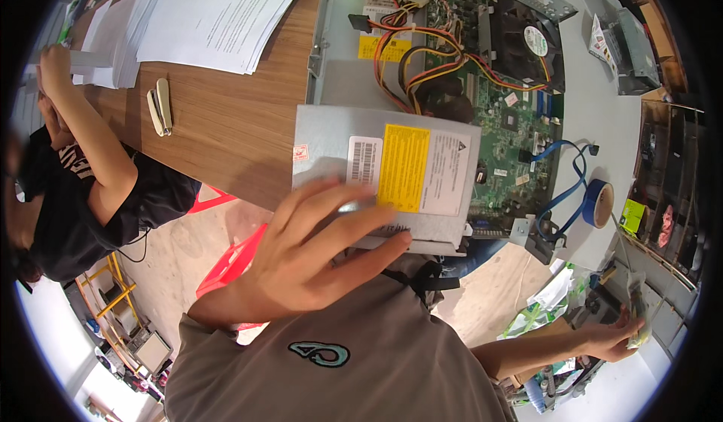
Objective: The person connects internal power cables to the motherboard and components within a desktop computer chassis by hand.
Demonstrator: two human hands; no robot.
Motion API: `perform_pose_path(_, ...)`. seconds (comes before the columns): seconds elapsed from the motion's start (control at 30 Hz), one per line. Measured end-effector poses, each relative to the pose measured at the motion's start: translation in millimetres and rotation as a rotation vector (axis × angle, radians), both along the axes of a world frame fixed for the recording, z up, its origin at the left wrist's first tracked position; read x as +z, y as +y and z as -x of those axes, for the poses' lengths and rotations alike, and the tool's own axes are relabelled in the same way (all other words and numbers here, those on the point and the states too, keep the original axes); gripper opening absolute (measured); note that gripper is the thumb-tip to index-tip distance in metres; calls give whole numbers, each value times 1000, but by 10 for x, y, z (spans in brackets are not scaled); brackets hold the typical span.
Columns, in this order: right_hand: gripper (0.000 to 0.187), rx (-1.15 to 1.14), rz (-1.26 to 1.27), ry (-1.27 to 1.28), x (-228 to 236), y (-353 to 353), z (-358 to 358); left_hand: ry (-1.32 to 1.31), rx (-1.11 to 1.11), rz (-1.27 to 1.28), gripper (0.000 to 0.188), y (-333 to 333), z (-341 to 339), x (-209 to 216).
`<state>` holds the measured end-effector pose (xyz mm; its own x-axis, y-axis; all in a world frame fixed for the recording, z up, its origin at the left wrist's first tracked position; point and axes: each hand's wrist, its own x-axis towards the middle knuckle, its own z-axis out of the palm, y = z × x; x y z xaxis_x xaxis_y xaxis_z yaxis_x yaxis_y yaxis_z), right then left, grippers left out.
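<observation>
My left hand (pixel 312 249) is over a silver metal box (pixel 320 132) with a yellow label and a barcode sticker. Its fingers are spread and slightly blurred; whether the fingertips touch the box I cannot tell. The box lies across the near part of an open computer case (pixel 318 53), beside the green circuit board (pixel 508 120). Red, yellow and black cables (pixel 440 49) loop over the case behind the box. Out at the far right, my right hand (pixel 614 337) is closed on what looks like a screwdriver (pixel 639 309), with a clear yellowish handle and a thin shaft pointing up.
A blue tape roll (pixel 599 203) and a blue cable (pixel 576 167) lie right of the case. Left of it are a stapler (pixel 160 108) and paper stacks (pixel 215 19). Another person (pixel 79 166) sits at the left, and a red stool (pixel 230 262) stands below the table edge.
</observation>
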<state>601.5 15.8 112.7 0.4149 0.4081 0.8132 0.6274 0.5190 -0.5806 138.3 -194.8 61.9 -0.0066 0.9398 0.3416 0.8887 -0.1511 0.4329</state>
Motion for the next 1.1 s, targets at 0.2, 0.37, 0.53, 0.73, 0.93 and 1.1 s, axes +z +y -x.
perform_pose_path(0.2,26,-11,-22,7,-11,-7,65,-32,194,11,45,-22,-266,50)
perform_pose_path(0.37,25,-1,-25,-7,-26,11,-3,17,165,-11,40,-34,-247,-16)
perform_pose_path(0.53,23,9,-26,-30,-10,2,-51,15,132,-21,41,-56,-205,-31)
perform_pose_path(0.73,21,19,-75,-57,23,-23,-119,15,155,-57,44,-63,-228,-76)
perform_pose_path(0.93,21,72,-108,-14,-9,-26,-138,-157,180,8,45,-16,-280,89)
perform_pose_path(1.1,20,31,-91,13,-71,-43,-121,-27,93,159,54,385,-6,422)
